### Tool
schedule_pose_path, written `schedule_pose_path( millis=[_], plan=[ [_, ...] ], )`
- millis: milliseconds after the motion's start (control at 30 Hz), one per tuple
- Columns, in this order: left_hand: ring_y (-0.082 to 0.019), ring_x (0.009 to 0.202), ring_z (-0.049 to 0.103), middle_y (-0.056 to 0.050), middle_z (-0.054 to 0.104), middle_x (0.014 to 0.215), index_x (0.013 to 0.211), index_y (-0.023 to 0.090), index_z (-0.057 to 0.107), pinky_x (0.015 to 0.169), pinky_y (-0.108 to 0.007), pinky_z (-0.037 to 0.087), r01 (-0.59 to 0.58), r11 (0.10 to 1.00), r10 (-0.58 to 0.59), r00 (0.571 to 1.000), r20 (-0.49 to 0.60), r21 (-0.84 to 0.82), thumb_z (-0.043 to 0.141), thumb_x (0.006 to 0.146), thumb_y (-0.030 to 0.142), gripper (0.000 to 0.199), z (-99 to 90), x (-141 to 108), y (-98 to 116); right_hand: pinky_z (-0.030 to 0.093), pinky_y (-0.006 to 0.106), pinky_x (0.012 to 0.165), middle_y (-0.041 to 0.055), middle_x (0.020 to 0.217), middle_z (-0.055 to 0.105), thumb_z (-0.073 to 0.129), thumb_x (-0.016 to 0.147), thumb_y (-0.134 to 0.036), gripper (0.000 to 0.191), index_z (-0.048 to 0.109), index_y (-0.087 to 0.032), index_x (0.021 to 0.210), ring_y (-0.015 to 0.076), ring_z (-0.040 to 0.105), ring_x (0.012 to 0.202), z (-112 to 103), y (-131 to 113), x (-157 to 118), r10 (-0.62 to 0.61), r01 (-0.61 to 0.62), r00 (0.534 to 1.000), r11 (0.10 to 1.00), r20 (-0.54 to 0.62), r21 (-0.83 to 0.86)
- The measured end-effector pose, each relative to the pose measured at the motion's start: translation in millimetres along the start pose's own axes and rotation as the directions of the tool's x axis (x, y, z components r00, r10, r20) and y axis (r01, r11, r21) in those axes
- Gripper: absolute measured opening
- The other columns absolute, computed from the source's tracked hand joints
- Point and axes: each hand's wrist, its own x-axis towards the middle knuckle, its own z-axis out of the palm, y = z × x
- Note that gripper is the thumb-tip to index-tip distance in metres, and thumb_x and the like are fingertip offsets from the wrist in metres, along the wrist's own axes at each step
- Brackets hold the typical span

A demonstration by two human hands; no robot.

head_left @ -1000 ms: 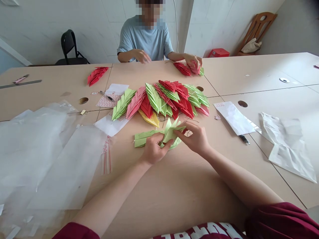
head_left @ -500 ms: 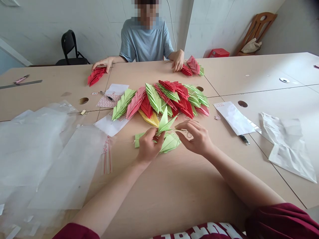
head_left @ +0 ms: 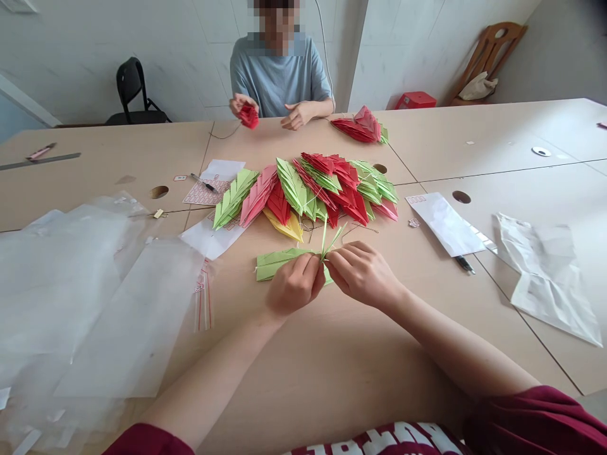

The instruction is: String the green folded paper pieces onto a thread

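Surely light and easily creased, the green paper (head_left: 325,250) wants pinching low, where left hand (head_left: 294,282) and right hand (head_left: 364,275) seemingly clamp their fingers.

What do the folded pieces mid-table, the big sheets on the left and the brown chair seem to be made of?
Folded pieces: matte paper, judging by the sharp creases.
Big sheets: probably thin plastic film, cloudy with a faint sheen; the tabletop shows faintly through.
Brown chair: likely wood, perhaps varnished, from its warm brown colour; no grain is clear.
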Motion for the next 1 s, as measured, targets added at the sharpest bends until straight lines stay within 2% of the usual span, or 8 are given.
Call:
schedule_pose_path(
  millis=[167, 300, 433, 533, 600, 700, 867, 1000],
  plan=[
    [-0.014, 0.052, 0.047, 0.000, 0.049, 0.061, 0.069, 0.019, 0.047, 0.053, -0.030, 0.031, -0.038, 0.999, 0.039, 0.998, -0.045, 0.022, 0.049, 0.090, 0.015, 0.021, -2.6, 2.1, 3.0, 0.036, 0.030, 0.064, -0.0003, 0.061, 0.054, 0.045, 0.091, -0.014, 0.024, 0.054, -0.020, 0.069, 0.0135, 0.046, 0.055, 0.6, -0.5, -0.8, -0.004, 0.003, 1.000, 0.999, -0.028, -0.052],
    [-0.013, 0.050, 0.044, 0.001, 0.046, 0.058, 0.065, 0.019, 0.045, 0.051, -0.029, 0.029, -0.011, 0.998, 0.014, 0.998, -0.056, 0.058, 0.051, 0.089, 0.016, 0.025, -2.8, 1.3, -4.1, 0.038, 0.030, 0.064, -0.0006, 0.061, 0.057, 0.046, 0.087, -0.011, 0.020, 0.056, -0.020, 0.071, 0.0131, 0.048, 0.055, -0.7, 9.9, -0.8, 0.078, -0.083, 0.995, 0.993, -0.067, -0.086],
    [-0.013, 0.051, 0.046, 0.000, 0.049, 0.059, 0.065, 0.019, 0.047, 0.052, -0.029, 0.030, 0.065, 0.997, -0.062, 0.996, -0.066, 0.041, 0.048, 0.090, 0.016, 0.024, -0.7, -1.2, -16.3, 0.039, 0.029, 0.060, -0.0012, 0.059, 0.057, 0.048, 0.086, -0.010, 0.019, 0.057, -0.020, 0.073, 0.0125, 0.047, 0.051, -2.8, 28.7, -2.0, 0.240, -0.251, 0.963, 0.964, -0.120, -0.083],
    [-0.016, 0.061, 0.056, -0.004, 0.059, 0.068, 0.075, 0.017, 0.054, 0.057, -0.029, 0.039, 0.070, 0.997, -0.069, 0.995, -0.069, 0.016, 0.049, 0.091, 0.016, 0.016, 1.1, -2.3, -22.3, 0.042, 0.029, 0.058, 0.0005, 0.067, 0.062, 0.048, 0.089, -0.013, 0.016, 0.060, -0.021, 0.084, 0.0142, 0.050, 0.055, -9.8, 40.1, -1.2, 0.300, -0.301, 0.941, 0.953, -0.154, 0.016],
    [-0.018, 0.076, 0.064, -0.007, 0.066, 0.083, 0.092, 0.014, 0.059, 0.068, -0.028, 0.046, 0.049, 0.998, -0.051, 0.996, -0.074, -0.033, 0.051, 0.092, 0.016, 0.009, 1.9, -2.7, -23.3, 0.046, 0.031, 0.064, 0.0039, 0.082, 0.067, 0.049, 0.091, -0.015, 0.015, 0.062, -0.022, 0.093, 0.0171, 0.059, 0.070, -16.8, 44.4, 0.5, 0.276, -0.256, 0.944, 0.958, -0.183, 0.129],
    [-0.019, 0.093, 0.067, -0.008, 0.069, 0.099, 0.114, 0.014, 0.058, 0.082, -0.027, 0.049, 0.004, 0.993, -0.012, 0.998, -0.065, -0.116, 0.054, 0.092, 0.015, 0.022, 2.4, -4.0, -22.4, 0.050, 0.035, 0.076, 0.0061, 0.098, 0.067, 0.055, 0.091, -0.018, 0.012, 0.064, -0.025, 0.097, 0.0198, 0.061, 0.087, -26.5, 46.7, 3.2, 0.162, -0.110, 0.967, 0.961, -0.195, 0.252],
    [-0.016, 0.086, 0.069, -0.004, 0.072, 0.096, 0.112, 0.018, 0.061, 0.080, -0.025, 0.052, -0.069, 0.965, 0.047, 0.995, -0.092, -0.252, 0.062, 0.089, 0.018, 0.023, 5.1, -10.7, -22.8, 0.050, 0.036, 0.075, 0.0036, 0.090, 0.068, 0.061, 0.089, -0.022, 0.006, 0.066, -0.024, 0.092, 0.0187, 0.061, 0.084, -29.9, 42.1, 4.3, -0.065, 0.088, 0.995, 0.916, -0.073, 0.392],
    [-0.014, 0.084, 0.070, -0.002, 0.072, 0.093, 0.109, 0.018, 0.061, 0.078, -0.022, 0.053, -0.103, 0.938, 0.057, 0.988, -0.146, -0.332, 0.067, 0.086, 0.018, 0.023, 6.9, -14.1, -23.6, 0.049, 0.035, 0.073, 0.0046, 0.089, 0.068, 0.060, 0.089, -0.018, 0.006, 0.065, -0.021, 0.091, 0.0183, 0.061, 0.082, -27.6, 36.2, 3.7, -0.103, 0.113, 0.994, 0.891, -0.045, 0.440]
  ],
)
